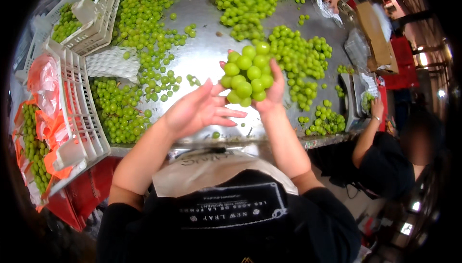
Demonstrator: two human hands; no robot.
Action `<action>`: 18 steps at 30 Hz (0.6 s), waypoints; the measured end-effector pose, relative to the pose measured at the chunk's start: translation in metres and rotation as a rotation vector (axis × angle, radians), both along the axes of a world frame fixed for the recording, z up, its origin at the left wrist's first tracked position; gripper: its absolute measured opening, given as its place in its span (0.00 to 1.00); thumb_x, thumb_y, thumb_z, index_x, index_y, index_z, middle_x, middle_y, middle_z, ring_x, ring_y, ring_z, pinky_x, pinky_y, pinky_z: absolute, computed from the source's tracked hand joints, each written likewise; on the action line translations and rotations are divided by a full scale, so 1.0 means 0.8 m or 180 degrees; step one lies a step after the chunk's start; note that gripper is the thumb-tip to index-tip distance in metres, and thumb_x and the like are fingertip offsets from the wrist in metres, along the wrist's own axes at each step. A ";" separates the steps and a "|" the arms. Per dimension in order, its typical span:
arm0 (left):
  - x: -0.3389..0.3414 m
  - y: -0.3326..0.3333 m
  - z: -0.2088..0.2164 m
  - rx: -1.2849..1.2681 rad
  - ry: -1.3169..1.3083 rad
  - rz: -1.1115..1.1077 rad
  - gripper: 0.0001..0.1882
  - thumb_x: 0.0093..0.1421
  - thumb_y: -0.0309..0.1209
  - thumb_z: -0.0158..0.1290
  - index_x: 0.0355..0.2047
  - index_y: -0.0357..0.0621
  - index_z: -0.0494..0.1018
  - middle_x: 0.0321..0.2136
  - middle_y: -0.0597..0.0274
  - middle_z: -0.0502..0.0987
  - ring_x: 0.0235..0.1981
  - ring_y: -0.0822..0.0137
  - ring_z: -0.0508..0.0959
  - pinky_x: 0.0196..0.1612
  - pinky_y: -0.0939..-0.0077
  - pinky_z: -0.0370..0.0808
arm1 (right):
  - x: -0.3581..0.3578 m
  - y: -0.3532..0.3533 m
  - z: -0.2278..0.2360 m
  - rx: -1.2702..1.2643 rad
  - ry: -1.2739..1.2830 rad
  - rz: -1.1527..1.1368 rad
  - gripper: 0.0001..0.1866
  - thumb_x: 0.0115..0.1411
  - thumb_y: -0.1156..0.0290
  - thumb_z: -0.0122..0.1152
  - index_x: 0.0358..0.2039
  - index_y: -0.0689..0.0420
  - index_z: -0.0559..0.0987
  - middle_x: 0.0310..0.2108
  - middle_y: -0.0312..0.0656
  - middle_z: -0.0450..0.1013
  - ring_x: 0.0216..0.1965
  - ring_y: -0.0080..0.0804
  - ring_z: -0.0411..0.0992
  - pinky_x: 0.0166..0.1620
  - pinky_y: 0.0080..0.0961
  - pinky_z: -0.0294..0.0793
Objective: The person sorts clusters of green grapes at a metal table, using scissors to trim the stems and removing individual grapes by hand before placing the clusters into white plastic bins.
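The right grip (272, 94) is curled round the green grape bunch (244, 73), thumb along its right side and fingertips showing past its left, holding it up over the metal bench (199, 51). The left grip (192, 106) is spread, palm open just beside the bunch; whether its fingers touch the fruit, I cannot tell. The berries look plump and tightly packed, so the weight is probably best cradled in the right palm rather than squeezed, since pressure could bruise or detach them. The left would serve best as light support from below during any turning. Staying low over the bench, away from the loose grapes (166, 81), should soften any drop.
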State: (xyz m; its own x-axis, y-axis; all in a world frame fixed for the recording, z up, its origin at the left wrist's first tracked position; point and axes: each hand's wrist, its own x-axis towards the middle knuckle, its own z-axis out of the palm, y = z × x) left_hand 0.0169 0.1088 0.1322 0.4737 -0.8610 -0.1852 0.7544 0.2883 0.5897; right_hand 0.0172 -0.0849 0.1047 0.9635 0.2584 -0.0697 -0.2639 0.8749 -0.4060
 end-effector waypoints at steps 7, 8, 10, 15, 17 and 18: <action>-0.002 0.007 -0.002 0.2178 -0.3037 0.1541 0.18 0.53 0.34 0.56 0.42 0.38 0.72 0.35 0.55 0.75 0.35 0.63 0.75 0.37 0.74 0.72 | -0.009 0.000 -0.003 0.0128 0.0582 -0.0401 0.29 0.59 0.54 0.44 0.55 0.60 0.61 0.55 0.51 0.60 0.56 0.48 0.59 0.60 0.44 0.56; -0.003 0.005 0.001 0.2386 -0.3732 0.2142 0.18 0.51 0.33 0.58 0.41 0.39 0.73 0.35 0.56 0.74 0.35 0.63 0.75 0.36 0.74 0.72 | -0.010 0.002 -0.002 0.0107 0.0605 -0.0465 0.26 0.59 0.56 0.43 0.53 0.61 0.63 0.53 0.50 0.62 0.55 0.46 0.61 0.60 0.42 0.56; 0.000 -0.006 0.011 0.2213 -0.4284 0.2570 0.17 0.45 0.31 0.61 0.37 0.41 0.74 0.34 0.57 0.73 0.36 0.61 0.74 0.36 0.72 0.71 | -0.010 0.005 -0.001 -0.0055 0.0614 -0.0555 0.24 0.60 0.59 0.42 0.52 0.61 0.64 0.52 0.49 0.63 0.54 0.44 0.62 0.59 0.42 0.58; 0.008 -0.023 0.014 0.2407 -0.5204 0.2651 0.14 0.41 0.29 0.62 0.30 0.40 0.74 0.35 0.59 0.72 0.38 0.59 0.73 0.41 0.69 0.67 | -0.013 0.011 -0.002 -0.0313 0.0667 -0.0595 0.21 0.60 0.62 0.42 0.51 0.60 0.65 0.51 0.47 0.65 0.53 0.42 0.64 0.58 0.40 0.60; 0.010 -0.023 0.014 0.2437 -0.5415 0.2665 0.14 0.41 0.29 0.62 0.29 0.41 0.74 0.35 0.59 0.72 0.39 0.59 0.72 0.42 0.68 0.66 | -0.015 0.012 -0.005 -0.0342 0.0618 -0.0556 0.21 0.60 0.63 0.42 0.51 0.59 0.66 0.50 0.47 0.65 0.52 0.41 0.64 0.58 0.40 0.60; 0.010 -0.023 0.014 0.2422 -0.5491 0.2681 0.14 0.40 0.29 0.62 0.28 0.41 0.74 0.35 0.59 0.72 0.39 0.59 0.72 0.42 0.68 0.65 | -0.016 0.012 -0.005 -0.0346 0.0591 -0.0528 0.21 0.60 0.63 0.42 0.51 0.59 0.65 0.51 0.47 0.65 0.52 0.40 0.64 0.58 0.40 0.60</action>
State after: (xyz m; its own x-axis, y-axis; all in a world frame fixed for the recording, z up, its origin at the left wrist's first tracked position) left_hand 0.0248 0.0901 0.1432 0.6652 -0.3691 0.6490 -0.7441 -0.3992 0.5356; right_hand 0.0047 -0.0750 0.1010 0.9602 0.0794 -0.2680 -0.1994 0.8663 -0.4580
